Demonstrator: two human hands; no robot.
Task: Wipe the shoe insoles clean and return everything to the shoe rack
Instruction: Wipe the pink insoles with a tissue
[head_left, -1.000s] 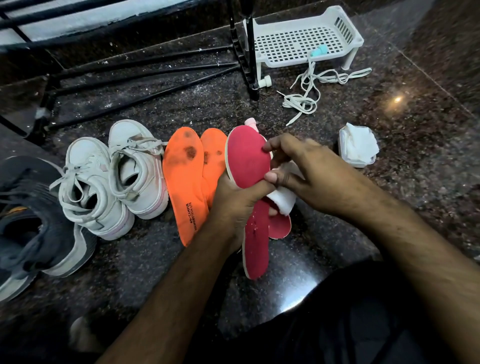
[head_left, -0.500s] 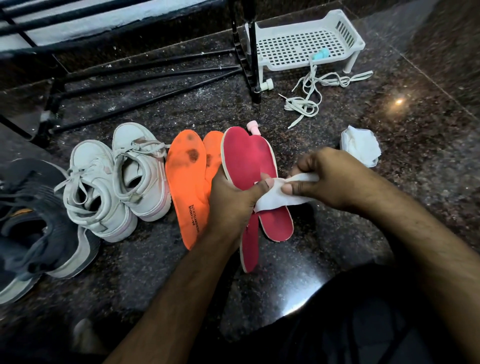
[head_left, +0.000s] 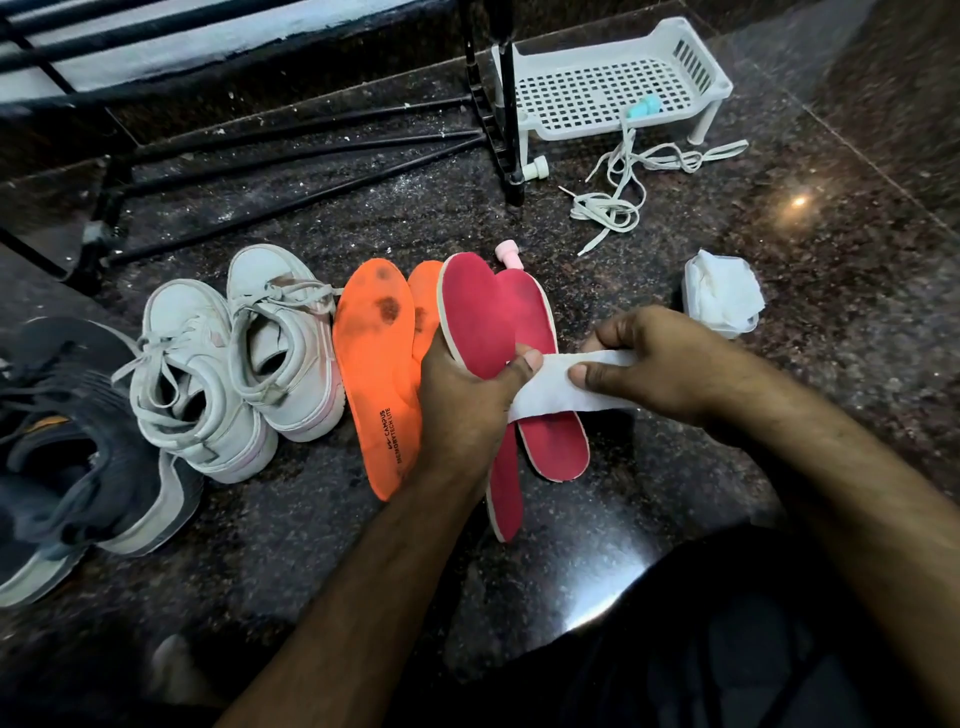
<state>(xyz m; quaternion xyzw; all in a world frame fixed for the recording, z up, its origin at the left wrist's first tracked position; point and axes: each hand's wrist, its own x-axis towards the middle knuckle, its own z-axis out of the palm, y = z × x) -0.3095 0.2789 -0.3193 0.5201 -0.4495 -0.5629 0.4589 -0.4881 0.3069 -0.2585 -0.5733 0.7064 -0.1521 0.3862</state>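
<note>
Left hand (head_left: 462, 395): grips raised red insole (head_left: 478, 317) at its middle, thumb on top. Right hand (head_left: 660, 364): pinches white wipe (head_left: 550, 395) laid across second red insole (head_left: 556, 441) on the floor (head_left: 779, 291). Orange insoles (head_left: 374, 364) at 9 o'clock of the hands; white sneakers (head_left: 234, 364) beyond. Rack (head_left: 291, 150) at 11 o'clock, laces (head_left: 618, 202) at 1, wipe pack (head_left: 722, 296) at 2.
</note>
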